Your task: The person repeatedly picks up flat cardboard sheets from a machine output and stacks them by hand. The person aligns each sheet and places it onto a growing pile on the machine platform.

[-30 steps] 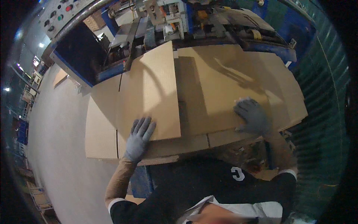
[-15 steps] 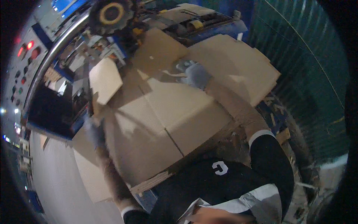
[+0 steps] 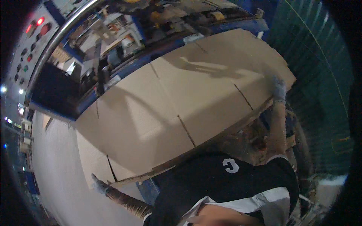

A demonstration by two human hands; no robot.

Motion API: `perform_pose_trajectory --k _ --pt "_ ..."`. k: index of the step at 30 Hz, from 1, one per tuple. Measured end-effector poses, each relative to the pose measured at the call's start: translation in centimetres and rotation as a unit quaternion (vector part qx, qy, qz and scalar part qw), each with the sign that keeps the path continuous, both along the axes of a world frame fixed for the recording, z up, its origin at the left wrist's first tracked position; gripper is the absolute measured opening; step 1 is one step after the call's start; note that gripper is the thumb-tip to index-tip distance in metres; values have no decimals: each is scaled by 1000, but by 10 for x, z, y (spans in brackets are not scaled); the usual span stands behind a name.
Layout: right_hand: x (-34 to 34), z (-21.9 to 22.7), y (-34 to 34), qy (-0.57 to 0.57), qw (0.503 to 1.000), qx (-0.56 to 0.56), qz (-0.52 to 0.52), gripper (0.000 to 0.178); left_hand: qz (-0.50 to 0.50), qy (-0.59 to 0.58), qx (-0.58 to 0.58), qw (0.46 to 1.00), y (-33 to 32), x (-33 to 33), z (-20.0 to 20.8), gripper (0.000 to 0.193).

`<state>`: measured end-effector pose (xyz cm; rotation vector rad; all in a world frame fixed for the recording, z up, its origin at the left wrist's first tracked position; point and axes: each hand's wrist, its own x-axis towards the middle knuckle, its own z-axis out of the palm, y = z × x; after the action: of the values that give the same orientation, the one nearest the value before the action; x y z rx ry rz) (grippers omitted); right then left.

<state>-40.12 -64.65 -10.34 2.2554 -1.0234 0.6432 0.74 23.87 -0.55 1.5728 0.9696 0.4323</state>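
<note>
A wide, flat brown cardboard sheet point(image 3: 166, 113) with dark slots along its long edges lies across in front of me, on what looks like a stack. My left hand point(image 3: 99, 184), in a grey glove, is at the sheet's near left corner. One digit lies along the edge and the others are hidden, the hand closed on the corner. My right hand point(image 3: 279, 90), also gloved, is at the sheet's right end. Its fingers are blurred, so their grip does not show. Shadows of my arms fall over the cardboard.
Behind the sheet stands a blue machine point(image 3: 139, 34) with a metal rail point(image 3: 56, 45). A control panel point(image 3: 28, 56) with lit red lamps is at far left. A green corrugated wall point(image 3: 316, 75) closes off the right side. Scraps point(image 3: 290, 141) lie below the right end.
My right hand has moved from the middle to the sheet's right end. My left hand has come down to the near left corner. The raised pale cardboard piece at the machine is out of sight.
</note>
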Motion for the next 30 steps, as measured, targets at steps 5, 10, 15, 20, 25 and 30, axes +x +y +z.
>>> perform_pose_trajectory --k 5,10,15,20,25,30 --pt "-6 20 9 -110 986 119 -45 50 -189 -189 175 948 3 -38 66 71" --pt "15 93 53 -716 607 318 129 46 -244 -482 -32 841 41 -29 80 52" --pt "39 175 87 -719 491 449 200 42 -372 -272 -46 886 63 10 28 40" --pt "24 238 198 -577 702 357 214 47 -280 -263 -132 914 25 -49 9 33" --pt "32 189 331 -215 924 98 302 34 -368 -233 39 899 -71 -108 31 36" --pt "88 162 346 146 797 253 529 31 -610 -224 494 577 -148 -107 54 47"
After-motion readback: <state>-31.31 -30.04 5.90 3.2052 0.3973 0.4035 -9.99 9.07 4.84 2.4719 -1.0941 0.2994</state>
